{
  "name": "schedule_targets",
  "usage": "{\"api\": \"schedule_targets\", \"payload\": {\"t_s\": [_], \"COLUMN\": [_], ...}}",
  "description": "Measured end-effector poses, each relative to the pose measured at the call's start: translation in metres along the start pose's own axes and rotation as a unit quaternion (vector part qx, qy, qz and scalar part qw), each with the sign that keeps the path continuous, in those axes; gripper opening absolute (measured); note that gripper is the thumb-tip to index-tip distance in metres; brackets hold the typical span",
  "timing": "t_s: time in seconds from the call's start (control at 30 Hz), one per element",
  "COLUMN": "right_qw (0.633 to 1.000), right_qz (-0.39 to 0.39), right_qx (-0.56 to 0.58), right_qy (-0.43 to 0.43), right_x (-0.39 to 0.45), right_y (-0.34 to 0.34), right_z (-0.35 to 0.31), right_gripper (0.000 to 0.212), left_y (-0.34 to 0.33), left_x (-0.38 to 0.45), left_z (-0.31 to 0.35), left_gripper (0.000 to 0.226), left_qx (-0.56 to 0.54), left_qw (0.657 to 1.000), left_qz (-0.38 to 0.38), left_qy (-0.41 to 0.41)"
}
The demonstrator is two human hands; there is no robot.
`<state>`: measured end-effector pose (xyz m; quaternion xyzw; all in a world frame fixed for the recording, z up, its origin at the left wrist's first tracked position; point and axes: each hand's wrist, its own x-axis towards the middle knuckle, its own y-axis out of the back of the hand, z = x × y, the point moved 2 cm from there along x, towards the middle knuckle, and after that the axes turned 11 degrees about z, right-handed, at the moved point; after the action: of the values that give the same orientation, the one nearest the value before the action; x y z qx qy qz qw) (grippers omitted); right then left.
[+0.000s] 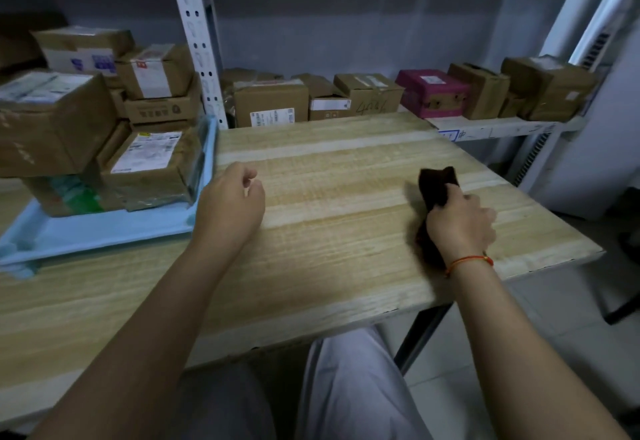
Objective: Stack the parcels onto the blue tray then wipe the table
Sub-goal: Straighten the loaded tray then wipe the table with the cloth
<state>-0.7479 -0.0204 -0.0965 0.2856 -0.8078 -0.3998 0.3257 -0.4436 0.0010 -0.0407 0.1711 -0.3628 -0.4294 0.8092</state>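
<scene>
Right hand (462,221) grips one cloth (437,186); left hand (230,207) empty

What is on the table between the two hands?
Nothing: in the head view only bare wooden table lies between the left hand and the right hand, which grips a dark cloth.

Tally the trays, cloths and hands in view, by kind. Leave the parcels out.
blue tray: 1
dark cloth: 1
hands: 2, the left hand and the right hand, which grips the cloth
Total: 4
</scene>
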Motion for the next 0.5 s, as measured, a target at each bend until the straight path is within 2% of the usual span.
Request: {"api": "schedule_targets", "payload": {"t_s": [0.1, 0.2, 0.33, 0.5], "right_qw": [0.995, 0.995, 0.988, 0.957], "right_qz": [-0.053, -0.079, -0.099, -0.114], "right_qx": [-0.078, -0.066, -0.047, 0.016], "right_qy": [-0.04, -0.007, 0.109, 0.268], "right_x": [0.005, -0.005, -0.043, -0.105], "right_y": [-0.01, -0.02, -0.04, -0.064], "right_z": [0.008, -0.014, -0.065, -0.129], "right_gripper": [0.047, 0.045, 0.045, 0.048], "left_y": [0.002, -0.002, -0.012, -0.024], "left_x": [0.015, 0.026, 0.034, 0.041], "left_z": [-0.006, -0.009, -0.009, -0.009], "left_gripper": [0.027, 0.026, 0.026, 0.027], "left_qx": [0.017, 0.018, 0.014, 0.03], "left_qw": [1.0, 1.0, 1.0, 0.999], "left_qz": [0.004, 0.001, -0.014, -0.022], "left_qy": [-0.008, -0.007, -0.013, -0.025]}}
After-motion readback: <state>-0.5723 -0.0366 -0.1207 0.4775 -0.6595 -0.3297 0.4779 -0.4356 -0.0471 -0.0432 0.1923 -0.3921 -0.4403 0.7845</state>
